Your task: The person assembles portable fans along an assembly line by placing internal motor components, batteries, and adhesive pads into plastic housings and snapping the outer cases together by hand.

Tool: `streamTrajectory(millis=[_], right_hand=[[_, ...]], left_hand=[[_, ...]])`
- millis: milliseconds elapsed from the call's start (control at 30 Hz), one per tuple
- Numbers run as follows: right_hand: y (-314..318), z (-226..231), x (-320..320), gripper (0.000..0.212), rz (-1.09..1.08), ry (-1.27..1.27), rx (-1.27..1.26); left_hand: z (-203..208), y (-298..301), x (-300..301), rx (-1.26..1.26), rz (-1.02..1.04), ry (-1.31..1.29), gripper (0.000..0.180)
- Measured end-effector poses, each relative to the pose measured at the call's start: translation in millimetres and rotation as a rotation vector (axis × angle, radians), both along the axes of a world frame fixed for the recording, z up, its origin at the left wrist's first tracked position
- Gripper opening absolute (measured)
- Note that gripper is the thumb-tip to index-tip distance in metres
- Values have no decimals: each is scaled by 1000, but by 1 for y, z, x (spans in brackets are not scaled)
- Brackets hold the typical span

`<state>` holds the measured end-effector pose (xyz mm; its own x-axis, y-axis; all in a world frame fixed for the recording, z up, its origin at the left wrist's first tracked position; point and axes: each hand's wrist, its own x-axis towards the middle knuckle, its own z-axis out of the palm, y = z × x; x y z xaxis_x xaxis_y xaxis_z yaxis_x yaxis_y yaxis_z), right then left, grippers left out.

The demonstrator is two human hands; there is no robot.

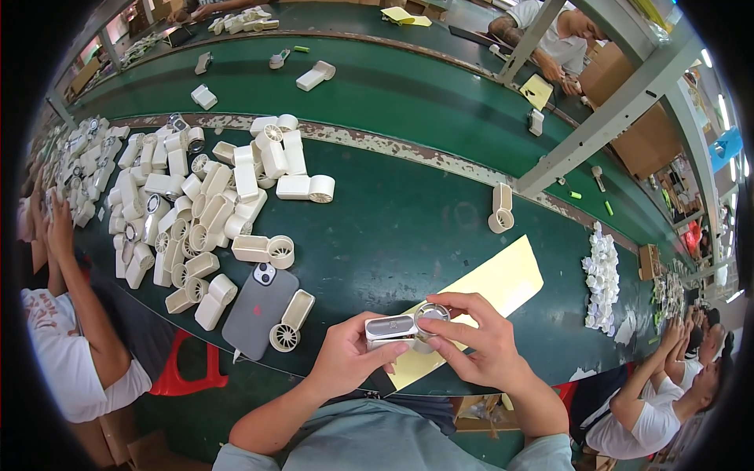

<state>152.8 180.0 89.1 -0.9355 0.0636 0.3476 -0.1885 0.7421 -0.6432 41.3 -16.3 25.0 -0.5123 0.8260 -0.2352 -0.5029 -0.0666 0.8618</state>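
Just above the front edge of the green table, both hands hold a small handheld fan (pixel 390 326) with a white body, a grey panel and a round silvery head. My left hand (pixel 343 357) is closed around the body. At the round head, the fingers of my right hand (pixel 483 345) pinch the rim. A gap shows along the body's side, by my left fingers. Beneath the hands lies a yellow sheet (pixel 503 279), slanting up to the right. A cream fan shell (pixel 292 320) with a spoked round end rests left of my left hand, against a grey phone (pixel 258 314).
A heap of cream fan shells (pixel 208 208) covers the table's left side. One shell (pixel 501 208) stands apart near the back ledge. Small white parts (pixel 601 282) are piled at right. Beyond the ledge runs a green belt (pixel 377 86); a metal post (pixel 605 118) rises at right. Co-workers sit on both sides.
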Motion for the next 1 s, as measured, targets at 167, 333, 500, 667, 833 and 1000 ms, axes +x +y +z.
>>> streamTrajectory(millis=[167,333,500,667,833,1000], right_hand=[[-6,-5,1,37,-50,11,-26],[-9,-11,6,34,-78,-27,-96],[-9,-17,5,34,-55,-14,-181],[-7,-22,6,33,-8,3,-244],[-2,-26,6,30,38,10,-288],[-2,-29,4,30,54,45,-302]], left_hand=[[-4,1,-2,-15,30,85,32],[-5,-1,-4,-16,28,55,29],[-5,0,-3,33,42,78,32],[0,3,0,47,87,94,36],[8,4,2,48,107,137,36],[12,3,1,51,97,213,35]])
